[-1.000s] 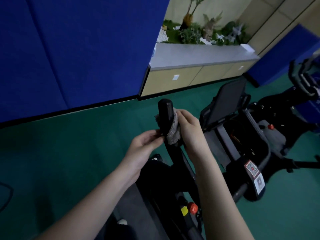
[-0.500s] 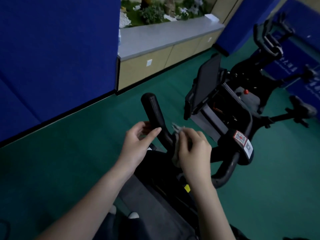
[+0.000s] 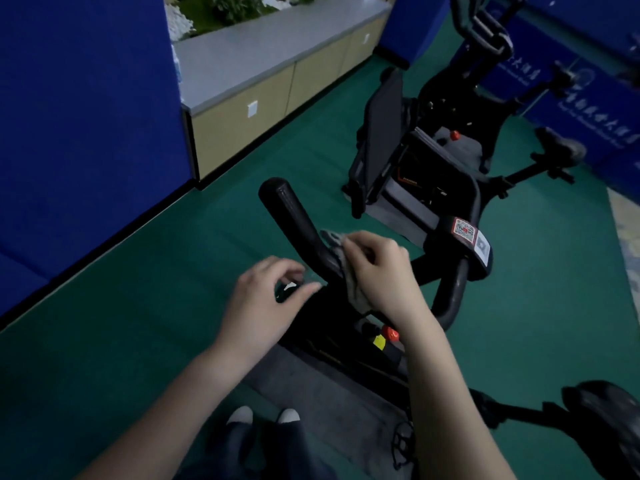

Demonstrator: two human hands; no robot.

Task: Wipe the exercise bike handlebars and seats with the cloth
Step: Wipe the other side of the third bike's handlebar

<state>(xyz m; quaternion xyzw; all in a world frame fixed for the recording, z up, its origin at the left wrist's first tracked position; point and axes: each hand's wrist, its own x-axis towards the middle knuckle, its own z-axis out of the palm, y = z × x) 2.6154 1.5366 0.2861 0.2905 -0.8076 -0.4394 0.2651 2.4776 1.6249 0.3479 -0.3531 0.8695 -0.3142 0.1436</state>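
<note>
Cloth sits bunched under the right hand, whose curled fingers pinch it against the inner side of the left handlebar horn. That horn's long axis runs from the hand up and away to the left, ending in a rounded tip. The left hand hovers just beside the horn's base, fingers loosely curled, grasping nothing that I can make out. The right hand is the nearer one for a stroke along that axis.
</note>
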